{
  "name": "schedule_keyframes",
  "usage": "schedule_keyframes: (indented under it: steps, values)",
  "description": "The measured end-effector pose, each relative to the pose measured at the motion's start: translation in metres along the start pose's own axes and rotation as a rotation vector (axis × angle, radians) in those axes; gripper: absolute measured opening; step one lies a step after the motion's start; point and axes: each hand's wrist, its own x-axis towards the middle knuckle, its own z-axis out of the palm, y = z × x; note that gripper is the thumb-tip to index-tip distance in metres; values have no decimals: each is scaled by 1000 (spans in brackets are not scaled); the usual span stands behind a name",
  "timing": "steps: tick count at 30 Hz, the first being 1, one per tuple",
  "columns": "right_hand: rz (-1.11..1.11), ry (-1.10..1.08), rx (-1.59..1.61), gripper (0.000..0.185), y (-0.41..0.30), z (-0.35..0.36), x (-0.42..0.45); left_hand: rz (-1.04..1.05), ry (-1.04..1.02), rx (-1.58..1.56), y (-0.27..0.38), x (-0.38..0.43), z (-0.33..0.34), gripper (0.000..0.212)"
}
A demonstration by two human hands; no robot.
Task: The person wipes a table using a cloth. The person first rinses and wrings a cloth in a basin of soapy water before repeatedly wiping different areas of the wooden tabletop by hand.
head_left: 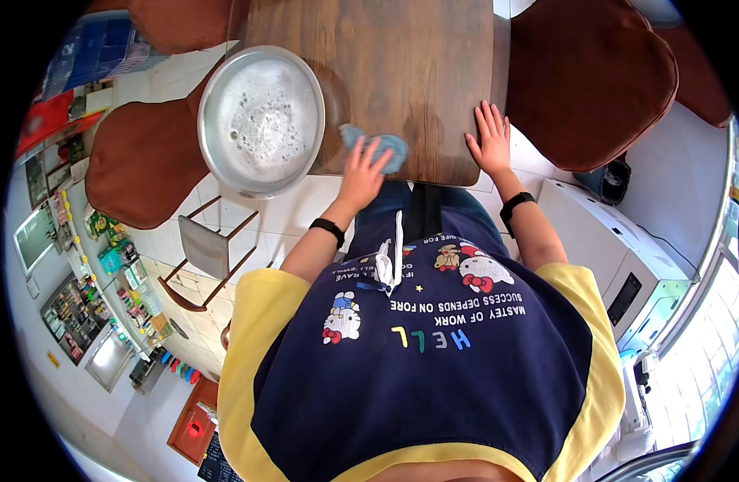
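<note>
My left hand rests with its fingers over a crumpled blue-grey cloth, pressing it on the wooden tabletop near the front edge. My right hand lies flat at the table's right edge, palm down, fingers spread and holding nothing. Left of the cloth stands a round metal basin of foamy water, its rim overhanging the table's left edge. A darker, wet-looking patch shows on the wood beside the basin. Each wrist has a black band.
Brown-covered chairs flank the table, one at the left and one at the right. A small stool-like seat with a grey top is on the tiled floor. A white cabinet stands behind on the right; stocked shelves line the left.
</note>
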Motion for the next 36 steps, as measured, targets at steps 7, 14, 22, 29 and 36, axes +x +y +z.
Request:
schedule_keyframes:
  steps: [7,14,22,29,36]
  values:
    - [-129,173,115,15,-6,-5,7,156,-56,-48,30,42,-9,65]
    - [-154,70,156,33,-33,-3,-6,30,137,-203,-3,7,-11,44]
    - [-7,-64,101,11,-38,21,-16,-220,55,-67,-24,-24,2,31]
    - [-482,-164,276,43,-87,-9,8,-322,84,-101,-26,-23,9,21]
    - [-688,-268,258,55,-112,6,27,-274,83,25,-18,-7,-5,54]
